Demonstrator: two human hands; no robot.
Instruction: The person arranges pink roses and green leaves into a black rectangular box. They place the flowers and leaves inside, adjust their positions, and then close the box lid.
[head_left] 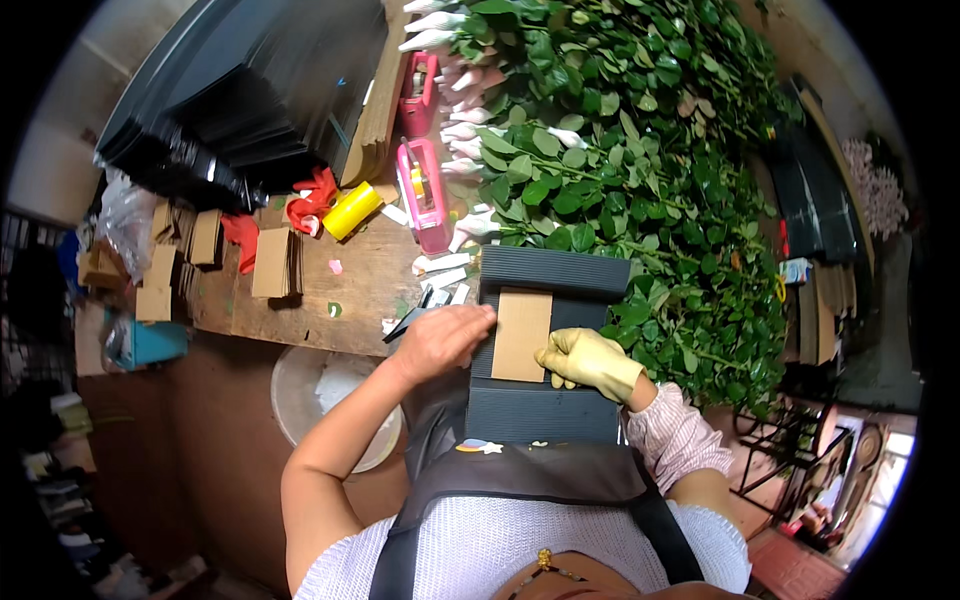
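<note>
A brown cardboard rectangle (522, 336) lies on a dark corrugated cardboard sheet (545, 415), whose far end (555, 268) is folded over. My right hand (592, 362), in a pale yellow glove, has its fingers curled at the rectangle's right edge and seems to pinch it. My bare left hand (445, 343) lies flat at the opposite edge, fingertips by the upper left corner. Its fingers are stretched out and its thumb is hidden. A dark, slim-bladed tool (408, 320) shows just beyond the left hand, its kind unclear.
Leafy rose stems (640, 200) with white-wrapped heads fill the right side. Two pink tape dispensers (424, 200), a yellow roll (352, 211) and small cardboard stacks (275, 264) stand on the wooden table (350, 290). Dark sheets (250, 110) are piled far left; a whitish bucket (300, 400) stands below.
</note>
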